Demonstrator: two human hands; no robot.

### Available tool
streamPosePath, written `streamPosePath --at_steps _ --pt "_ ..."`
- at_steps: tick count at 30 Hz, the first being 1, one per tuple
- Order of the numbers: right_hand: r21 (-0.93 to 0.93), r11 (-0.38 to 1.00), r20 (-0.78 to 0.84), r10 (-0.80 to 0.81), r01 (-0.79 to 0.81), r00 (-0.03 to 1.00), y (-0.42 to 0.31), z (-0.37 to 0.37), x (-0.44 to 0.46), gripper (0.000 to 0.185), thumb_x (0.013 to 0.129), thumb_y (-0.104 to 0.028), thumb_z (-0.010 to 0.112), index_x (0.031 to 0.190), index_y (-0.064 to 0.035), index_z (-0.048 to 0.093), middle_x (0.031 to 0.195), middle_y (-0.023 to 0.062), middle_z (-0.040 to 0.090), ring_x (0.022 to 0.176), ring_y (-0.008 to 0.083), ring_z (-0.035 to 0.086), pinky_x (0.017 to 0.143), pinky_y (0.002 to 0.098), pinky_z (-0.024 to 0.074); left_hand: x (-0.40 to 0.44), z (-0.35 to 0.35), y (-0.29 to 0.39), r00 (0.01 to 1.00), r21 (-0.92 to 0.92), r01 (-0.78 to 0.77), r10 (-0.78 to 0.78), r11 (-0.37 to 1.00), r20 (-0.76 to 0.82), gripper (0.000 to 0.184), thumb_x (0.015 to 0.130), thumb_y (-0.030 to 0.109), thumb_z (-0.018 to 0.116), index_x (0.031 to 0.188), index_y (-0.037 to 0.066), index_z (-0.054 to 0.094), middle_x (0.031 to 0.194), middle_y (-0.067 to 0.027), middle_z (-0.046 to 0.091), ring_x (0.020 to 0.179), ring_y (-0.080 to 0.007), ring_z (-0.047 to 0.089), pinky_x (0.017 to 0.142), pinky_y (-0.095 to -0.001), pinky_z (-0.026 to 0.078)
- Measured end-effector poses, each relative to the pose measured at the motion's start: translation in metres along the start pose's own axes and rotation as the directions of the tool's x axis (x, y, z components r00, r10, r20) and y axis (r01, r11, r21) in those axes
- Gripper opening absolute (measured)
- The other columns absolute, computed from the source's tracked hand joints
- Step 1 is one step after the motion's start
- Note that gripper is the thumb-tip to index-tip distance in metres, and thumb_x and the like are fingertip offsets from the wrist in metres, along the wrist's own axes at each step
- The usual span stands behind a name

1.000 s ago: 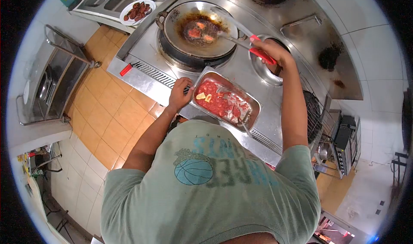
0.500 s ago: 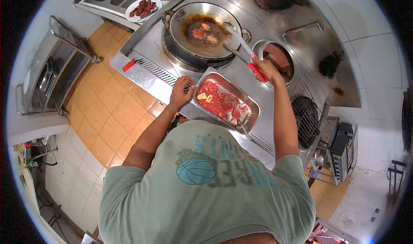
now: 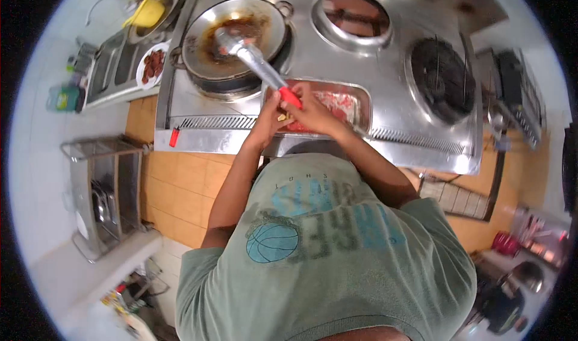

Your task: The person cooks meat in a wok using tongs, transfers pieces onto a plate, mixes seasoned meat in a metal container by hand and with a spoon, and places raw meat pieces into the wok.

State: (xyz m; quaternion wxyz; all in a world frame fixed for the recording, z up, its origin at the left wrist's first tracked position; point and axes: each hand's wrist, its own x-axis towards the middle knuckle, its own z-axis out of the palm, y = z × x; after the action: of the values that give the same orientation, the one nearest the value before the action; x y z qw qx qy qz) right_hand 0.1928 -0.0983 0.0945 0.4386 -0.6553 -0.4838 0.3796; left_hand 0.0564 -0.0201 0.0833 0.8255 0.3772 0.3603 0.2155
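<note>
Metal tongs with red grips (image 3: 259, 64) extend from my hands toward the wok (image 3: 198, 58), their tips over the dark oil, where reddish pieces show in part. My right hand (image 3: 310, 109) is closed on the red grips. Close beside it, my left hand (image 3: 268, 119) has its fingers together at the end of the grips; whether they hold it I cannot make out. Both hands are above the metal tray (image 3: 365, 103) of red mixture, and they hide its left part.
A white plate of browned pieces (image 3: 153, 66) is at the left, near a yellow scoop (image 3: 147, 12). A round burner opening (image 3: 355, 16) and a dark burner (image 3: 442, 76) are to the right. A red lighter (image 3: 174, 137) lies on the stove's front edge.
The view has turned. My right hand has come in from the right with the tongs, which now look closer together, and meets my left hand above the tray.
</note>
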Motion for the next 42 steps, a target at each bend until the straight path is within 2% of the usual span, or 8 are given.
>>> streamPosePath --at_steps 6,7,11,13,19,34,38,42 --pt "-0.044 0.966 0.010 -0.253 0.254 0.967 -0.002 0.022 -0.045 0.068 0.085 -0.027 0.066 0.132 0.0001 0.025 0.113 0.0281 0.054 0.109 0.0425 0.055 0.090 0.0465 0.0444 -0.011 -0.003 0.002 0.998 0.096 -0.016 0.010 0.995 0.060 0.028 0.091 0.025 0.057 0.106 0.002 0.056 0.093 -0.0076 0.063 0.086 -0.0163 0.063 0.076 -0.0313 0.052" --pt "0.057 0.993 0.068 -0.107 0.103 0.992 -0.002 0.012 -0.053 0.059 0.086 -0.026 0.066 0.129 -0.0004 0.034 0.125 0.0238 0.047 0.117 0.0361 0.050 0.098 0.0440 0.0398 -0.012 -0.003 0.000 1.000 0.062 0.014 -0.015 0.998 0.020 0.026 0.091 0.023 0.057 0.107 0.003 0.055 0.091 -0.0066 0.062 0.085 -0.0162 0.062 0.076 -0.0315 0.052" --pt "-0.616 0.782 -0.386 -0.194 -0.095 0.902 0.043 -0.050 -0.099 0.036 0.077 -0.021 0.071 0.110 -0.0091 0.064 0.118 0.0151 0.055 0.110 0.0345 0.049 0.094 0.0409 0.0438 -0.024 -0.002 0.003 1.000 0.102 -0.013 0.014 0.995 -0.009 0.023 0.089 0.016 0.059 0.108 0.005 0.051 0.090 -0.0038 0.058 0.084 -0.0149 0.061 0.075 -0.0315 0.052" --pt "-0.677 0.591 -0.443 0.147 -0.438 0.884 0.060 -0.065 -0.119 0.034 0.074 -0.023 0.071 0.106 -0.0117 0.068 0.129 0.0132 0.045 0.118 0.0365 0.040 0.094 0.0542 0.0407 -0.033 -0.002 0.005 0.999 0.193 0.025 -0.019 0.981 -0.036 0.022 0.089 0.014 0.059 0.108 0.007 0.050 0.093 -0.0031 0.056 0.086 -0.0133 0.059 0.074 -0.0305 0.051" --pt "-0.781 0.450 -0.418 0.137 -0.432 0.898 0.088 -0.074 -0.118 0.027 0.076 -0.024 0.067 0.095 -0.0058 0.070 0.143 0.0123 0.032 0.133 0.0371 0.026 0.101 0.0677 0.0242 -0.028 -0.029 -0.008 1.000 0.243 -0.004 -0.001 0.970 0.021 0.043 0.083 0.004 0.064 0.121 0.006 0.046 0.102 -0.0001 0.050 0.095 -0.0104 0.050 0.085 -0.0264 0.043" --pt "-0.657 0.660 -0.405 0.100 -0.365 0.909 0.052 -0.057 -0.104 0.034 0.077 -0.026 0.069 0.110 -0.0179 0.066 0.146 0.0107 0.027 0.135 0.0358 0.021 0.100 0.0699 0.0187 -0.030 -0.044 0.007 1.000 0.116 0.023 -0.024 0.993 0.004 0.038 0.087 0.024 0.058 0.119 0.010 0.044 0.103 -0.0084 0.055 0.084 -0.0198 0.059 0.076 -0.0355 0.050" --pt "-0.652 0.747 -0.387 -0.177 -0.133 0.905 0.062 -0.033 -0.090 0.028 0.073 -0.025 0.070 0.101 -0.0203 0.068 0.140 0.0073 0.040 0.132 0.0329 0.027 0.099 0.0613 0.0199 -0.037 -0.031 0.047 0.984 0.092 -0.117 0.128 0.989 -0.122 0.033 0.089 0.021 0.056 0.116 0.009 0.040 0.094 -0.0092 0.055 0.067 -0.0188 0.060 0.062 -0.0318 0.054" --pt "-0.637 0.742 -0.354 -0.039 -0.211 0.934 0.051 -0.020 -0.089 0.025 0.075 -0.026 0.069 0.099 -0.0206 0.069 0.137 0.0046 0.044 0.132 0.0302 0.028 0.102 0.0554 0.0194 -0.022 -0.057 0.063 0.979 0.282 -0.017 0.074 0.959 -0.191 0.023 0.087 0.020 0.057 0.100 0.004 0.046 0.073 -0.0063 0.055 0.045 -0.0149 0.051 0.041 -0.0269 0.045"
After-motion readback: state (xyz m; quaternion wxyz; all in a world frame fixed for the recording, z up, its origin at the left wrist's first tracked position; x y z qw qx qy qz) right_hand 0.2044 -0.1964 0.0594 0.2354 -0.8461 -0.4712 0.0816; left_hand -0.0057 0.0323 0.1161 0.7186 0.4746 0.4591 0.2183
